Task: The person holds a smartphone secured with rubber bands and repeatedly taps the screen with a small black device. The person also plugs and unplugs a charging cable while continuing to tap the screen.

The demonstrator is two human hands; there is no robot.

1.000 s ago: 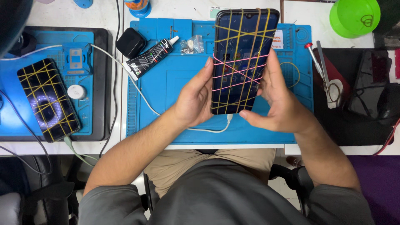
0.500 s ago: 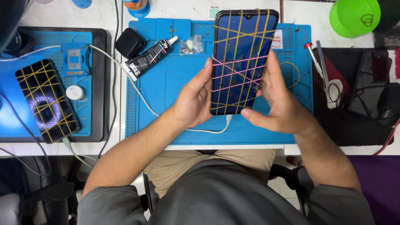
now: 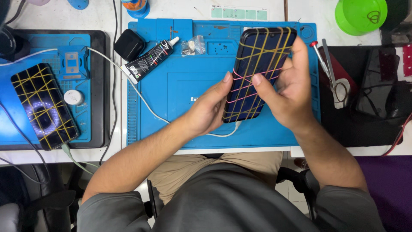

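Observation:
Both my hands hold a dark smartphone (image 3: 262,64) wrapped in several crossed yellow and pink rubber bands, above a blue work mat (image 3: 171,94). My left hand (image 3: 210,105) grips its lower left edge. My right hand (image 3: 287,92) wraps the right side, its thumb pressing on the screen near the pink bands. The phone leans to the right, screen up. A white cable (image 3: 141,99) runs across the mat and ends below the phone's bottom end.
A second banded phone (image 3: 45,105) with a lit screen lies on a blue mat at the left. A black glue tube (image 3: 150,58), a black box (image 3: 129,44) and a small plastic bag (image 3: 193,45) sit on the mat. Tweezers and a screwdriver (image 3: 328,60) lie at the right; a green bowl (image 3: 360,15) stands far right.
The phone has tilted to the right and shifted slightly rightward. My right thumb has moved onto the screen.

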